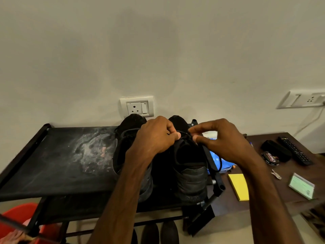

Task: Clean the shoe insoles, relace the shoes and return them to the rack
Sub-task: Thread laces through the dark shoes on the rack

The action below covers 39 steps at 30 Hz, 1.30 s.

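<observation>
Two black shoes stand side by side on the top shelf of the black shoe rack [52, 164], toes toward the wall. My left forearm hides much of the left shoe [126, 138]. Over the tongue of the right shoe [190, 166], my left hand [154, 136] and my right hand [223, 140] each pinch the black lace [184, 133]. A loose end of the lace hangs down the shoe's right side, over the rack's edge.
The rack's top fabric has a dusty white smear on its left half. A brown table [284, 194] to the right carries a yellow pad [239, 186], a polish tin [270, 158], a black brush, a remote [294, 150] and a card. More shoes sit on lower shelves. A red tub [17, 215] is at bottom left.
</observation>
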Tool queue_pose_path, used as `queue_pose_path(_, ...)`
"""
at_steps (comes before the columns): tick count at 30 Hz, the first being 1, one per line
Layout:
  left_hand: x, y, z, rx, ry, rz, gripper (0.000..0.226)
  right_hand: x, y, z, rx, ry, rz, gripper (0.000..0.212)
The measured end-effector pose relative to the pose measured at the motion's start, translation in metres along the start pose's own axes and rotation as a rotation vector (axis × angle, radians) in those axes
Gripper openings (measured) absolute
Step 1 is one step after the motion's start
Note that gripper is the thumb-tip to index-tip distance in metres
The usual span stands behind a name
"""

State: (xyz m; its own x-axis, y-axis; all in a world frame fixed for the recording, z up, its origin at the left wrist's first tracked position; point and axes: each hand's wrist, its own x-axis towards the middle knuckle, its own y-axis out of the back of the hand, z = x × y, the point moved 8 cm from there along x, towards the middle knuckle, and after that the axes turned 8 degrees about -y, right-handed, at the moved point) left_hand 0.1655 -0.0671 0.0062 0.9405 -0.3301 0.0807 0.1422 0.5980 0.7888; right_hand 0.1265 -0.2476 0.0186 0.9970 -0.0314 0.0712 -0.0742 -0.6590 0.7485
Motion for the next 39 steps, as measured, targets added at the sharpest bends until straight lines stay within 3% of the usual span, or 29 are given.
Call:
queue_pose_path(14,0.004,0.007,0.008,0.104,-0.057,0.050,0.014,0.004,-0.007,0.007,0.052,-0.019,-0.016,0.004)
queue_pose_path(20,-0.001,0.010,0.005,0.152,-0.156,0.100,0.013,0.007,-0.013,0.008,-0.004,-0.065,0.000,0.007)
queue_pose_path(35,-0.001,0.007,-0.005,0.113,-0.158,0.094,0.016,0.003,-0.008,0.015,-0.102,-0.114,0.033,0.008)
queue_pose_path(39,-0.001,0.006,-0.006,0.163,-0.149,0.093,0.020,0.005,-0.012,0.013,-0.088,-0.119,0.014,0.016)
